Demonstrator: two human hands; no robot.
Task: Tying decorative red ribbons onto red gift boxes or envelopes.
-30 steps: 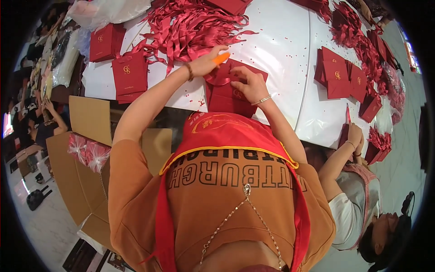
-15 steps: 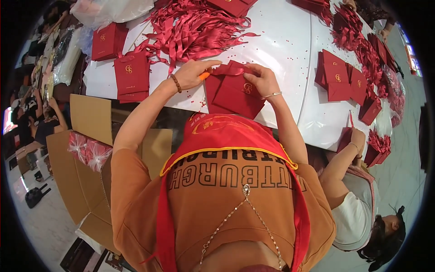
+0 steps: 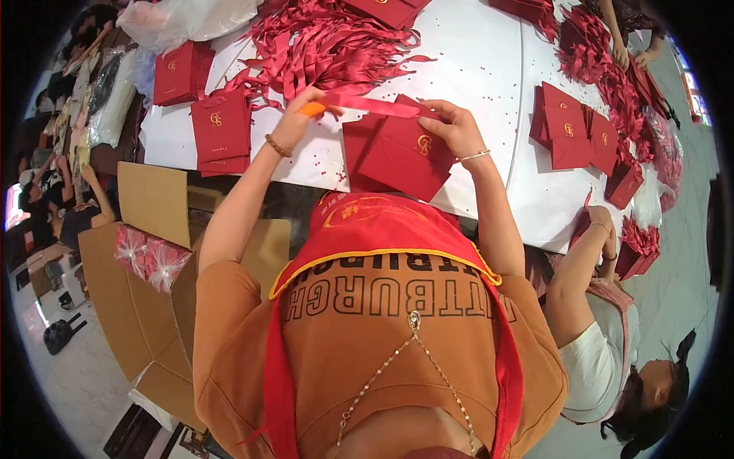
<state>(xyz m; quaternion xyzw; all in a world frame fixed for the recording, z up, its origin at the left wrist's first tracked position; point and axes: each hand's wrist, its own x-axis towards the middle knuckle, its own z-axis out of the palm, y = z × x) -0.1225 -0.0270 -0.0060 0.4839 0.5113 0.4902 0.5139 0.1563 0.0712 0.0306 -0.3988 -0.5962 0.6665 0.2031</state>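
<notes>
A dark red paper bag (image 3: 405, 157) with a gold emblem lies flat at the table's near edge, overlapping another red bag (image 3: 356, 145). My right hand (image 3: 459, 131) pinches its upper right corner, beside one end of a red ribbon (image 3: 375, 105). That ribbon runs taut to the left, into my left hand (image 3: 298, 118), which is closed on it. In the left hand there is also a small orange thing (image 3: 312, 109), perhaps a tool handle; the fingers hide part of it.
A big heap of red ribbons (image 3: 329, 57) covers the far middle of the white table (image 3: 474, 84). Stacked red bags (image 3: 222, 126) stand at left, more bags (image 3: 567, 126) at right. An open carton (image 3: 130, 298) sits at lower left. A co-worker (image 3: 600, 329) works at right.
My left hand has moved left and a little farther away, drawing the ribbon out straight. The right hand and bag have shifted slightly right.
</notes>
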